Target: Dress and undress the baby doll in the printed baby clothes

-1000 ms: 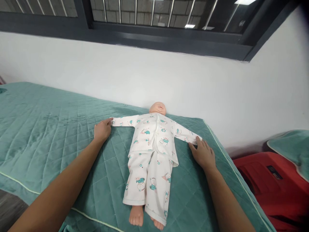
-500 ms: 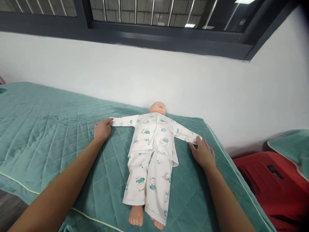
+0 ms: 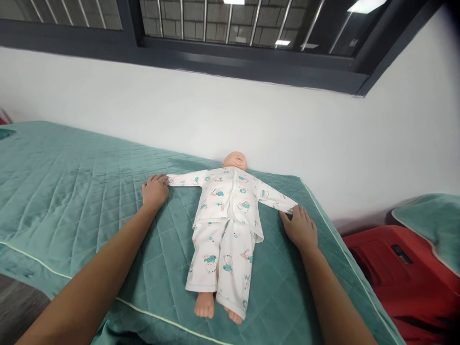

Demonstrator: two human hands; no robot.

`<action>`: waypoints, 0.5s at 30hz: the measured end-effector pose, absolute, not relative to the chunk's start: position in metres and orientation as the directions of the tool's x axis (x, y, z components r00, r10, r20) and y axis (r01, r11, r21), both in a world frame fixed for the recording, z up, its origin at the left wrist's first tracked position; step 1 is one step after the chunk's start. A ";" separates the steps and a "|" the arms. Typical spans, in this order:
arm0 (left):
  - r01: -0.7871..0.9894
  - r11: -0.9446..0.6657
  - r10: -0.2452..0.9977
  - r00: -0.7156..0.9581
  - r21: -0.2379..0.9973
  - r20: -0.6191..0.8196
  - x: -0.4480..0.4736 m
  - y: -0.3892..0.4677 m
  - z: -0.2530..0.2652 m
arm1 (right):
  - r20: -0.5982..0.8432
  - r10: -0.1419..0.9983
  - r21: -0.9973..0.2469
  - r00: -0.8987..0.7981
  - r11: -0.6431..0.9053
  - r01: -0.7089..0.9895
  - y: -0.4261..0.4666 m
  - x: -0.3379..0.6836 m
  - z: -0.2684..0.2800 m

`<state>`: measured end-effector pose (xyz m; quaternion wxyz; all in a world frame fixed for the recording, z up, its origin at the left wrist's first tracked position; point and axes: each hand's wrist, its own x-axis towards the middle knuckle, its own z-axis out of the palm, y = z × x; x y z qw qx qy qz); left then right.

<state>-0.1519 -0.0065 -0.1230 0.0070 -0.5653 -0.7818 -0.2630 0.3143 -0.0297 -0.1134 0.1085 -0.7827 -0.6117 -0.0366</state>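
Observation:
A baby doll [image 3: 235, 160] lies on its back on the green quilted bedspread [image 3: 172, 258], arms spread and head near the wall. It wears a white pajama top [image 3: 226, 196] with teal and pink cartoon prints, plus matching pants [image 3: 221, 261]; two bare feet show below the cuffs. My left hand [image 3: 155, 191] has its fingers closed around the end of the sleeve on the left. At the other sleeve's end, my right hand [image 3: 301, 227] pinches the cuff between thumb and fingers. The doll's own hands are hidden. A button fastens the top's front.
Behind the bed rises a white wall [image 3: 179, 110] with a dark-framed, barred window [image 3: 230, 52] above. A red plastic object [image 3: 402, 278] stands by the bed's right side, with green cloth [image 3: 431, 225] draped over its back. Grey floor [image 3: 21, 311] shows at lower left.
The view has shifted slightly, so the doll's legs appear a little higher. Both hands stay at the sleeve ends, and the doll's pose is the same.

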 end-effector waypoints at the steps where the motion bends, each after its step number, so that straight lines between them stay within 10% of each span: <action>1: 0.883 0.212 0.869 -0.366 0.419 0.333 -0.151 -0.008 -0.123 | 0.196 0.948 -0.128 0.251 -0.229 0.965 -0.033 0.313 -0.113; 8: 0.846 -0.080 0.787 -0.272 0.528 0.554 -0.129 -0.058 -0.120 | 0.304 0.947 -0.252 0.101 -0.022 0.967 -0.080 0.291 -0.117; 15: 0.646 -0.226 0.911 -0.126 0.729 0.394 -0.066 -0.176 -0.118 | 0.350 0.936 -0.600 -0.021 0.241 0.763 -0.168 0.248 -0.111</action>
